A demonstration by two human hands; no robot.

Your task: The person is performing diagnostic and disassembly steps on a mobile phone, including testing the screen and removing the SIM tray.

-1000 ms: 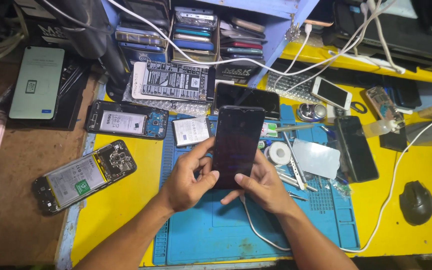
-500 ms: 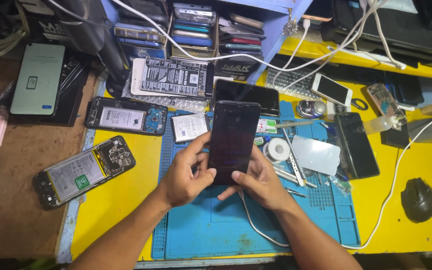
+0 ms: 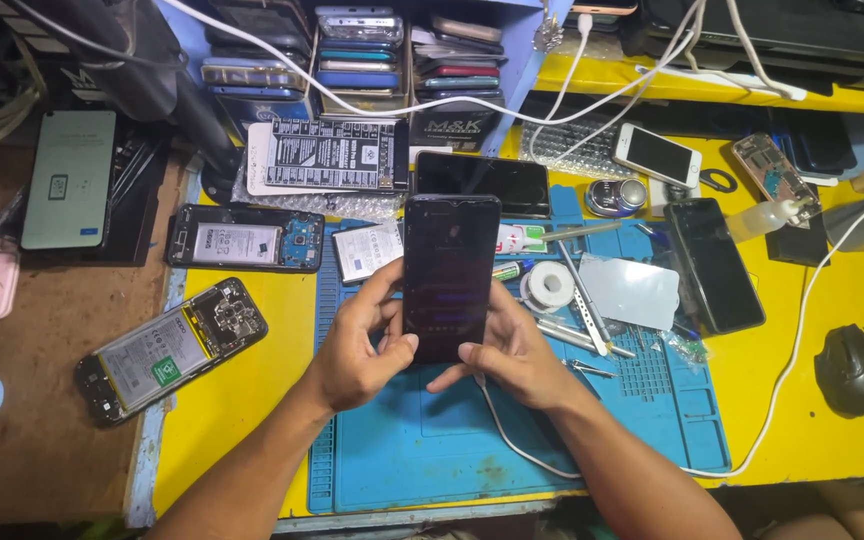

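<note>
The yellow bench (image 3: 242, 400) fills the view, with a blue work mat (image 3: 432, 460) spread across its near middle. On the far side a blue rack (image 3: 392, 50) stands stacked with phones, and white cables (image 3: 802, 330) trail across the right half. On the left two opened phones lie face down with their backs off, one (image 3: 244, 238) near the mat's far corner and one (image 3: 170, 350) tilted nearer the bench edge, batteries and boards showing. To the right of the mat a dark phone (image 3: 714, 265) lies flat, and a black mouse (image 3: 852, 368) sits near the right edge.

Now the centre: a black phone (image 3: 450, 275) is held upright over the mat, screen dark, glass whole and seated as far as the view shows. The left hand (image 3: 357, 345) curls around its left edge, thumb pressed on the lower glass. The right hand (image 3: 512, 355) cups the bottom right, thumb flat along the bottom edge. A thin cable (image 3: 497, 425) runs from under the phone toward the near edge. By the look of it this phone is closed up, while the two at left are plainly not. Beside it lie a tape roll (image 3: 550, 285) and tweezers (image 3: 582, 290).
</note>
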